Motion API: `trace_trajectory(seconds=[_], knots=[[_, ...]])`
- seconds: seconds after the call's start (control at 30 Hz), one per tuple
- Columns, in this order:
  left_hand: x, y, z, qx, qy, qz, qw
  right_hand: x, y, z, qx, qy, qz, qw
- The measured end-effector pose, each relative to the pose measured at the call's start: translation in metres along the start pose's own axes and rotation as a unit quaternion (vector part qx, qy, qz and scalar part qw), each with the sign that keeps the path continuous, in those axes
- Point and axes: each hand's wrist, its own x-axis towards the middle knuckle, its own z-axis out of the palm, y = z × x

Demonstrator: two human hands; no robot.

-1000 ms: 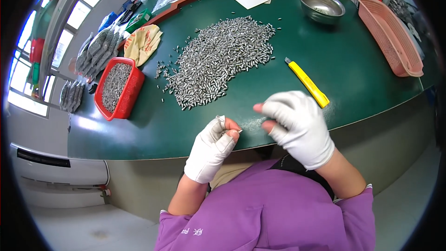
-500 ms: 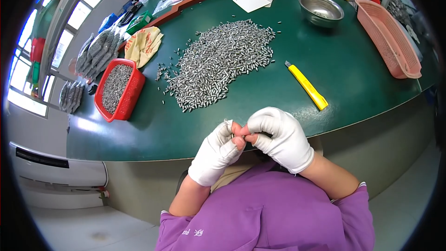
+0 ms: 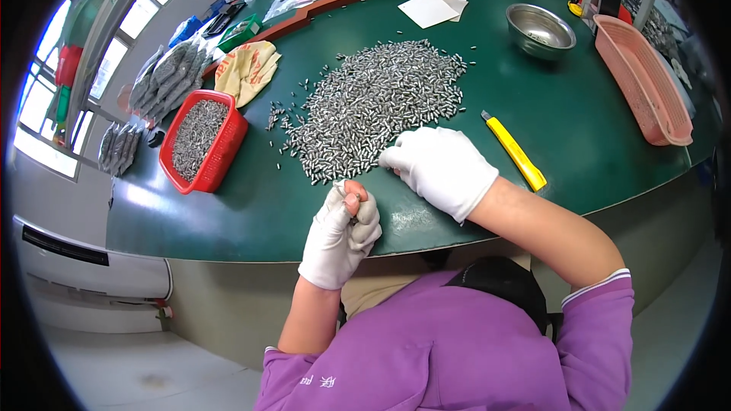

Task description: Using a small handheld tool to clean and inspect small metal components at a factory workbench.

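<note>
Cylinders of silvery metal [image 3: 381, 103] beside right fingers [image 3: 392, 157] (grip hidden) seem light, slippery, best held mid-length; left fingers [image 3: 355, 187] pinch together.

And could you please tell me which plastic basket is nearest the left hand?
The red basket, filled with small metal pieces, is nearest the left hand; the pink basket lies far right, beyond the utility knife, and the green container farther back.

Workshop indicated: small metal pieces [image 3: 373, 106] heaped on green table [image 3: 487, 80], more kept in red basket [image 3: 222, 161], grey bags [image 3: 169, 80] stacked.
</note>
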Motion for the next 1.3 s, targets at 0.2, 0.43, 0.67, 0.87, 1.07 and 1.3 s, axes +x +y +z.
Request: trace_trajectory(seconds=[0.2,0.43,0.67,0.87,1.07,1.3], knots=[[0.003,0.001,-0.007,-0.063,-0.004,-0.022,0.998,0.016,0.001,0.015,-0.017,-0.014,0.013,1.0],[0.002,-0.004,-0.007,0.022,0.001,-0.003,1.0,0.0,-0.014,-0.002,0.227,0.003,0.08,0.971],[-0.004,-0.005,0.01,0.132,0.038,-0.015,0.99,-0.035,-0.036,-0.004,0.473,0.027,0.146,0.868],[-0.008,-0.008,0.031,0.374,0.152,0.046,0.914,-0.05,-0.02,-0.022,0.08,0.18,0.064,0.978],[-0.01,-0.017,0.026,0.671,0.155,0.118,0.715,-0.082,0.016,-0.04,-0.15,0.153,0.255,0.943],[-0.007,-0.017,0.034,0.772,0.094,0.156,0.609,-0.095,0.033,-0.027,-0.162,0.164,0.319,0.919]])
